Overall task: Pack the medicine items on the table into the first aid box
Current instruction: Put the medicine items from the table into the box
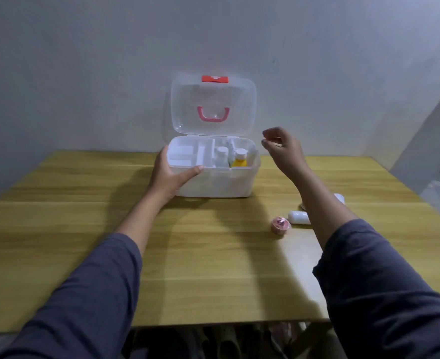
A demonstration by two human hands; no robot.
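Observation:
The white first aid box (221, 185) stands at the back of the wooden table, its clear lid (213, 104) with a pink handle raised. Inside, on the right, are a white bottle (221, 156) and a yellow bottle (239, 160); a white tray fills the left. My left hand (171, 174) grips the box's front left corner, thumb on the rim. My right hand (282, 149) hovers just right of the box, fingers loosely apart and holding nothing. On the table to the right lie a pink bandage roll (280, 226) and a white bottle (299, 217) on its side.
Another white item (340, 198) shows partly behind my right forearm. The wooden table (84, 229) meets a grey wall at the back. Its near edge is by my elbows, with shoes on the floor below.

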